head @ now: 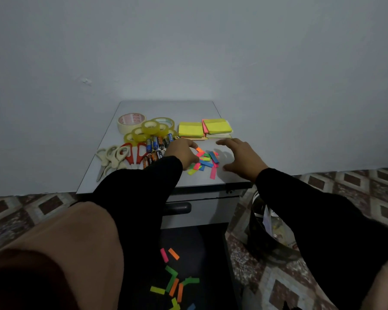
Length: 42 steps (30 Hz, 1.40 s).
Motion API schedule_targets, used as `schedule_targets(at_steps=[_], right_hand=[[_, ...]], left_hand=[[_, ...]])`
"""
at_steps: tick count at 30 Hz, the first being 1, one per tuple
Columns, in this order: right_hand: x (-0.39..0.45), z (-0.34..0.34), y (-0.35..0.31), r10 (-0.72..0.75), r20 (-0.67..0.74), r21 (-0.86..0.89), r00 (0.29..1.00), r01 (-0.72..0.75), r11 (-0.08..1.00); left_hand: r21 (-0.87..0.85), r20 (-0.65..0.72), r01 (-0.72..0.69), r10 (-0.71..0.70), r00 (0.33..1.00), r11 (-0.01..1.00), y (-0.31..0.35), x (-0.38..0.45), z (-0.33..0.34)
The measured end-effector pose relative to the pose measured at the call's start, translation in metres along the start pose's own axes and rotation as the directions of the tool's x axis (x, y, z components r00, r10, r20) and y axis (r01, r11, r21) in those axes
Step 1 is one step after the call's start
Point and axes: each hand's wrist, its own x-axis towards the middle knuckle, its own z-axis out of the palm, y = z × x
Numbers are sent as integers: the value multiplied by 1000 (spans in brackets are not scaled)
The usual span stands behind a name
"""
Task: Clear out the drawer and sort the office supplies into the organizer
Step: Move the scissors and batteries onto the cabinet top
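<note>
Neon paper flags (205,161) heaped on cabinet top (166,108); left hand (183,153) and right hand (242,159) flank the heap, fingers loosely spread, holding nothing.

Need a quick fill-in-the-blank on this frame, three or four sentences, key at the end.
1. Both hands, left hand and right hand, flank the pile of colored ____ on the cabinet top.
2. The scissors lie ____ of the batteries.
3. More flags remain in the open ____.
4. The tape rolls lie behind the ____.

Missing: flags; left; drawer; batteries
</note>
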Motion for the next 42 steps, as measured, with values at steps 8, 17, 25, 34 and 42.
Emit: schedule_targets(at_steps=[8, 17, 25, 34, 42], right_hand=[[-46, -5, -33, -45, -42, 53, 998, 47, 997], [-122, 51, -60, -112, 17, 157, 994, 108, 982], [-174, 149, -47, -39, 317, 217, 948, -32, 976], [-198, 247, -17, 254, 589, 90, 767, -374, 923], [-195, 302, -11, 410, 593, 46, 693, -538, 842]], left_hand=[[26, -87, -174, 175, 981, 984, -12, -64, -18], [-136, -176, -163, 138, 975, 977, -99, -167, 3], [-81, -18, 40, -41, 999, 996, -194, -216, 53], [85, 151, 221, -232, 961, 972, -275, -218, 106], [167, 185, 284, -313, 932, 944, -305, -193, 134]])
